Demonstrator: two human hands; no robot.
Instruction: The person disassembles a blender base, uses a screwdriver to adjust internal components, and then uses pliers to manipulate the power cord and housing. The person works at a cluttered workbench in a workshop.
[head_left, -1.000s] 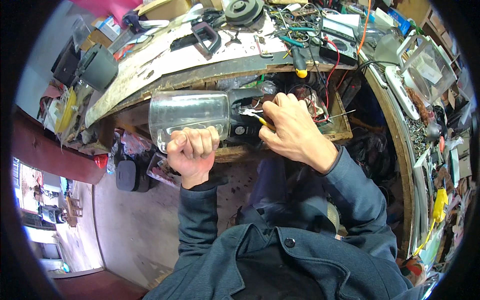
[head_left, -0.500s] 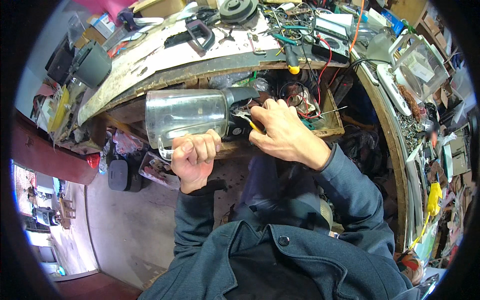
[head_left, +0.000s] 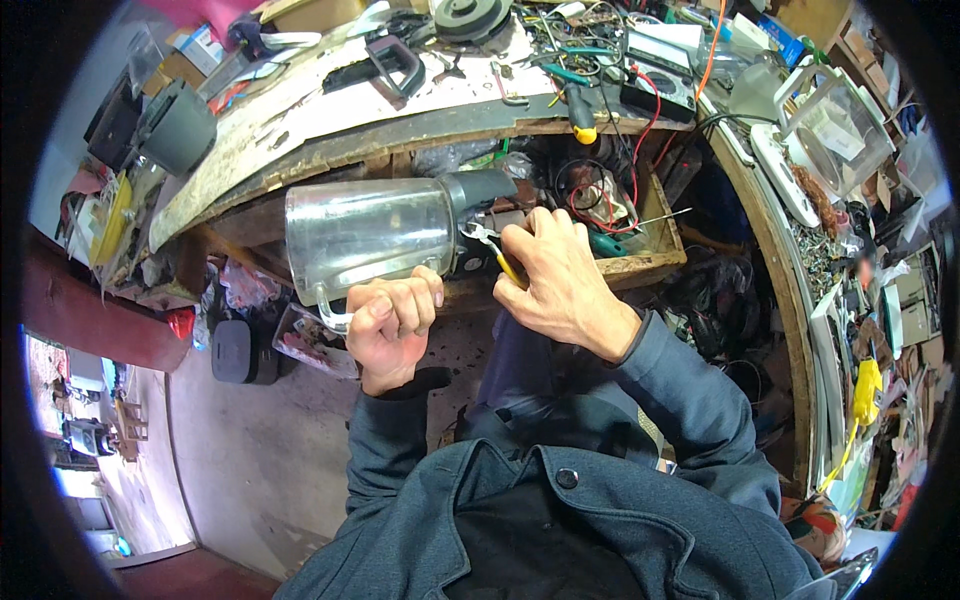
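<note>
A clear blender jug (head_left: 370, 225) lies on its side over the open drawer, with its dark base (head_left: 482, 188) toward the right. My left hand (head_left: 392, 325) is closed around the jug's clear handle, most of which the fingers hide. Yellow-handled pliers (head_left: 483, 236) are gripped in my right hand (head_left: 565, 285). Their metal jaws are at the underside of the base. Whether the jaws bite on anything there is too small to tell.
The wooden drawer (head_left: 650, 265) holds wires and a green-handled tool. Above it, the worktop (head_left: 280, 120) bears a black handle-like part (head_left: 393, 68), a screwdriver (head_left: 580, 115) and a multimeter (head_left: 660, 90). Another clear jug (head_left: 845, 125) stands at the right. A dark bin-like container (head_left: 235, 350) sits on the floor.
The jug and both hands have shifted slightly in the picture. My right hand and the pliers have tilted a little, so the jaws show more clearly at the base.
</note>
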